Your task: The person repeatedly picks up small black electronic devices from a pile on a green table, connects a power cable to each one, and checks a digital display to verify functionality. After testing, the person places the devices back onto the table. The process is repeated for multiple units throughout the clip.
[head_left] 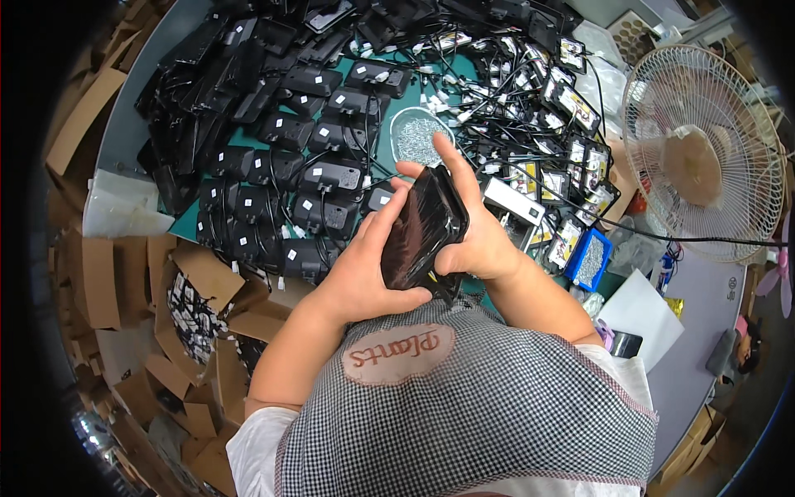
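Note:
Between both hands, close to my apron, I hold a glossy black plastic housing (pixel 424 232), tilted. My left hand (pixel 368 265) grips its left side, the thumb along the lower edge. My right hand (pixel 476 236) wraps its right side, with the thumb pressed on the front face and the index finger stretched up past the top. Just beyond my fingers stands a clear round bowl of small silvery screws (pixel 418 137). Rows of black cased units with cables (pixel 331 178) lie to the left of my hands on the green mat.
Black plastic shells (pixel 207 83) are heaped at the far left. Cabled boards with white connectors (pixel 530 108) crowd the right. A wire-caged fan (pixel 704 153), a blue tray of screws (pixel 590 261) and a small white box (pixel 513 203) stand right. Cardboard boxes (pixel 199 277) fill the lower left.

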{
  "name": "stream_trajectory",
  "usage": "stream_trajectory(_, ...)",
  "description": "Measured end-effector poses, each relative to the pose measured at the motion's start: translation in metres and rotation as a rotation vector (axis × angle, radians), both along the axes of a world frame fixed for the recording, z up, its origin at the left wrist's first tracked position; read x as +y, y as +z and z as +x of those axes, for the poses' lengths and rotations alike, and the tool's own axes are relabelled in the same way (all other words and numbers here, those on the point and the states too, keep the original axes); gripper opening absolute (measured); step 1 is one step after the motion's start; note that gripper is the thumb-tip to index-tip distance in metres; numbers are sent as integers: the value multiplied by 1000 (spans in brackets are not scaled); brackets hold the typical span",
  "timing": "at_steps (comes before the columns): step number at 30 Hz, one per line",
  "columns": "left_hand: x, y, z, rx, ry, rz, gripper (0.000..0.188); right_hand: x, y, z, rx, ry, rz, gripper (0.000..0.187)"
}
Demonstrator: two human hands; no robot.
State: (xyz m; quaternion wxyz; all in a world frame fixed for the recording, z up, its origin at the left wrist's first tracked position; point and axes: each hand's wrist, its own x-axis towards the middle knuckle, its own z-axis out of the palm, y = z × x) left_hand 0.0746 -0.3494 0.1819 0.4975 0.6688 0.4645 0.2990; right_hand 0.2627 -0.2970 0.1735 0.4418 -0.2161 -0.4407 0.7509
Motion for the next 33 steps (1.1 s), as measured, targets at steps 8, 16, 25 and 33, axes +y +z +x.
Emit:
stream_trajectory(8, -6, -6, 9, -131, 47, -96, 116, -2, -3, 8, -47, 32, 14, 135)
stream_trajectory(16, 1, 28, 12, 211, 11, -120, 118, -1, -21, 11, -91, 37, 73, 138)
stream_trajectory(25, 3, 35, 16, 361, -98, 67, 109, -10, -15, -2, 377, -70, -390, 84)
stream_trajectory(33, -4, 5, 16, 327, 144, 823, 47, 7, -17, 2, 491, -182, -845, 45)
